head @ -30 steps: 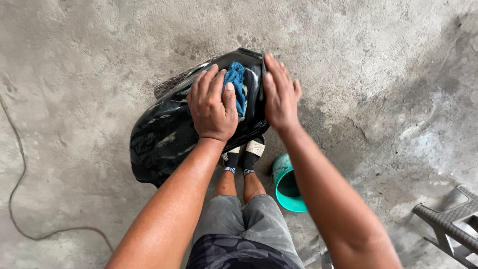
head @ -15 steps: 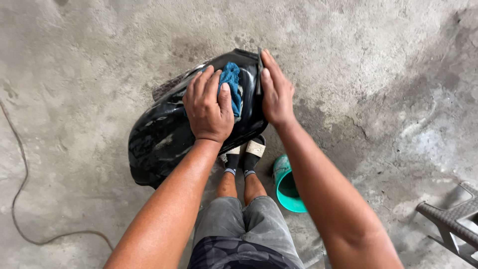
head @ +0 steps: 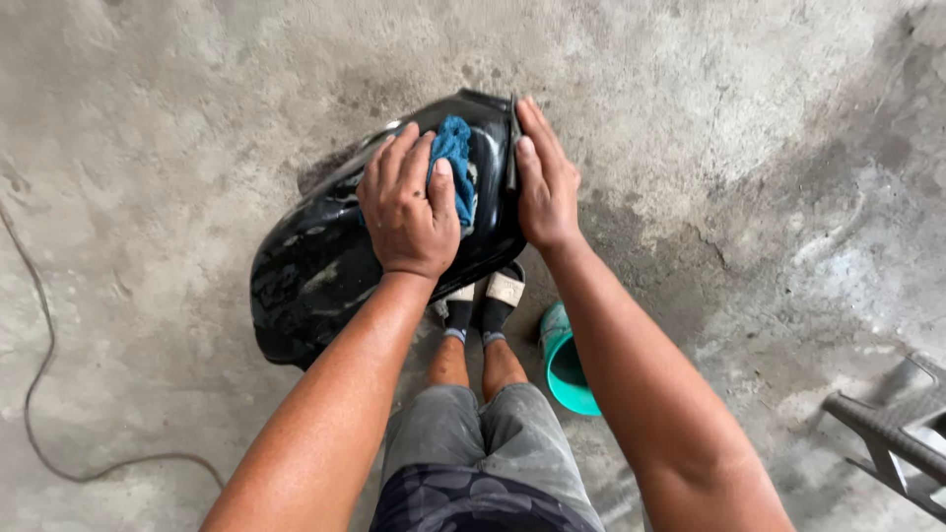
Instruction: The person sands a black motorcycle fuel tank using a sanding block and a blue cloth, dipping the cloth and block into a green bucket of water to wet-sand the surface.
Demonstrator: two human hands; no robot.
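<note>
A glossy black curved panel (head: 315,266), shaped like a vehicle body cover, rests against my legs on the concrete floor. My left hand (head: 406,207) presses a blue cloth (head: 456,167) flat onto its upper surface. My right hand (head: 545,182) lies along the panel's right edge with fingers straight and together, steadying it. Below the panel I see my feet in dark socks and sandals (head: 483,300).
A teal plastic cup (head: 567,360) stands on the floor by my right leg. A thin cable (head: 39,374) curves over the floor at the left. Part of a grey plastic chair (head: 892,429) shows at the lower right. The concrete is stained and damp.
My left hand with the cloth has slid slightly left and down on the panel. My right hand has moved in closer along the panel's right edge.
</note>
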